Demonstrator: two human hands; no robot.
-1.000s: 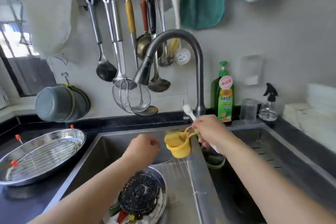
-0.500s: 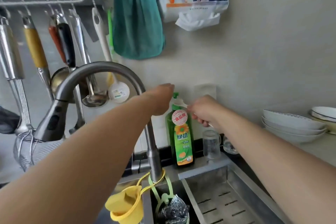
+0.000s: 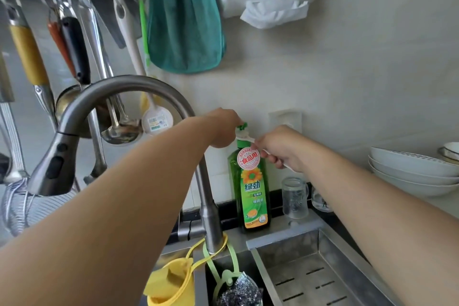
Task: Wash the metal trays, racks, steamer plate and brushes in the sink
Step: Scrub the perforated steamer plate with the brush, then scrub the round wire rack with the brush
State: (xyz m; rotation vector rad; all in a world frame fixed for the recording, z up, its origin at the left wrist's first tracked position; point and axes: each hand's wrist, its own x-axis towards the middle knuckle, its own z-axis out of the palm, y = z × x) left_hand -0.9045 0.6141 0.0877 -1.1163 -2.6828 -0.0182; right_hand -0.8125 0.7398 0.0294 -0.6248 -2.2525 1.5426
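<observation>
Center frame: left hand (image 3: 223, 129) presses the green soap bottle (image 3: 252, 186) pump; right hand (image 3: 280, 148) grips a white brush (image 3: 244, 134), head under the nozzle.

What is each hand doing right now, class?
Left hand: on the pump of the green dish soap bottle; finger position hidden.
Right hand: closed around a white brush, head under the pump.

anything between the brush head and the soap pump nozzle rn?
Nothing visible. The right hand holds the white brush with its head right under the green pump of the dish soap bottle. The left hand rests on top of the pump, above the brush, not in its way.
</observation>
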